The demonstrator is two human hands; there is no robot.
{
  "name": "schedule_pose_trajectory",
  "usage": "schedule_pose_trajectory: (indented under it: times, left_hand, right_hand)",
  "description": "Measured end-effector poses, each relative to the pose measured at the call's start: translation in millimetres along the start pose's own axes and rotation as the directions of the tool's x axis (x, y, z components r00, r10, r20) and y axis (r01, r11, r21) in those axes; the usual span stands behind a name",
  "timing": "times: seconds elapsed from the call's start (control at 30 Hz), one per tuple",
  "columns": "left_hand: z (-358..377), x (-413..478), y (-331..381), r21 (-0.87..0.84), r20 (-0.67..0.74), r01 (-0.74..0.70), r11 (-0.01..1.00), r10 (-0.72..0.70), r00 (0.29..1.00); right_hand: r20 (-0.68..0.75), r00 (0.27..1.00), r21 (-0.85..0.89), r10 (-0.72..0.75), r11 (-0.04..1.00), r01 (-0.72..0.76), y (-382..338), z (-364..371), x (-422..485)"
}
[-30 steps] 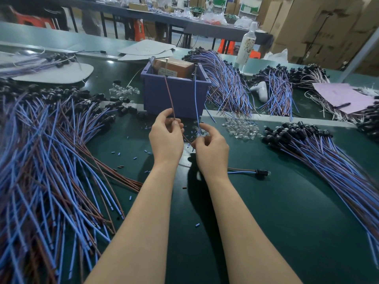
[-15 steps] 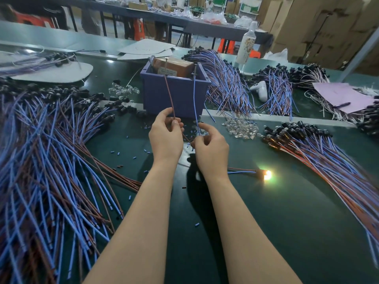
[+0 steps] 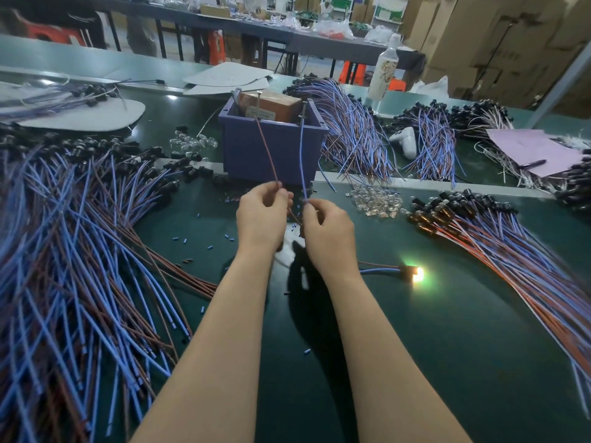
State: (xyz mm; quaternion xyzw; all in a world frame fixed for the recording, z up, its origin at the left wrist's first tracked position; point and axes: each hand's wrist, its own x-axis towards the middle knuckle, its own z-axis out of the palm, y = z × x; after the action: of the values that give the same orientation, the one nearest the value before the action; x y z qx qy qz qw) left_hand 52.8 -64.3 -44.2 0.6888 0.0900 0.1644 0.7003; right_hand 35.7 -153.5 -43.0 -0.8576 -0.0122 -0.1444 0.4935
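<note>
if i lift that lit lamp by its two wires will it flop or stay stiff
Probably sags a little, not limp: the heap of wires on the left keeps long soft curves. The lamp looks small, so likely light. Its two wires trail flat on the table, so it should hardly roll.

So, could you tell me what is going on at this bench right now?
A person appears to be testing a small lamp. The left hand pinches a brown wire and the right hand pinches a blue wire; both wires run up to metal pins at the purple box. The lamp lies on the green table right of the right wrist and is glowing, its leads running toward the hands. Piles of wired lamps lie on either side.
</note>
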Motion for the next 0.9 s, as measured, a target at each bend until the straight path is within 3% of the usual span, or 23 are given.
schedule_pose_trajectory:
  times: [0.1,0.17,0.3,0.4,0.47,0.53,0.6,0.7,0.73,0.8,0.9]
  left_hand:
    - [-1.5,-3.4,8.0,0.089,0.121,-0.021,0.996,0.010,0.993]
    - [-3.2,-8.4,18.2,0.061,0.174,-0.076,0.995,0.064,0.983]
    - [-2.7,-23.4,51.4,-0.089,0.253,-0.157,0.983,0.175,0.951]
    - [11.9,-32.3,81.6,0.006,0.288,-0.387,0.922,0.369,0.884]
    - [28.2,-40.4,96.0,0.094,0.280,-0.482,0.871,0.441,0.853]
    - [48.5,-52.3,100.8,0.194,0.254,-0.489,0.850,0.438,0.862]
    - [72.3,-64.7,96.5,0.234,0.326,-0.430,0.872,0.346,0.880]
    - [110.2,-81.6,86.8,0.158,0.481,-0.311,0.937,0.202,0.853]
    - [122.6,-85.2,84.6,0.161,0.497,-0.303,0.939,0.188,0.847]
    - [148.1,-91.2,80.5,0.190,0.530,-0.298,0.936,0.157,0.833]
    - [185.8,-102.8,69.3,0.191,0.590,-0.256,0.948,0.098,0.802]
  right_hand:
    - [0.212,0.975,-0.033,-0.061,0.997,0.069,-10.5,-9.1,-0.1]
    - [0.266,0.959,-0.007,-0.103,0.994,0.108,-17.5,-21.0,-1.4]
    - [0.278,0.940,-0.147,-0.197,0.958,0.244,-28.7,-47.0,-7.7]
    - [0.248,0.947,-0.256,-0.204,0.929,0.267,-38.1,-72.3,-10.3]
    - [0.116,0.968,-0.251,-0.222,0.936,0.245,-39.7,-91.5,-11.5]
    - [-0.149,0.964,-0.149,-0.222,0.968,0.201,-34.7,-110.9,-12.8]
    - [-0.406,0.905,0.018,-0.130,0.988,0.150,-23.3,-129.1,-14.8]
    - [-0.612,0.788,0.231,0.068,0.968,0.096,1.0,-150.3,-17.9]
    - [-0.630,0.760,0.365,0.158,0.925,0.110,9.6,-156.4,-19.3]
    - [-0.560,0.752,0.668,0.347,0.726,0.163,25.6,-166.6,-22.3]
    - [-0.389,0.767,0.895,0.511,0.408,0.182,50.3,-180.7,-29.3]
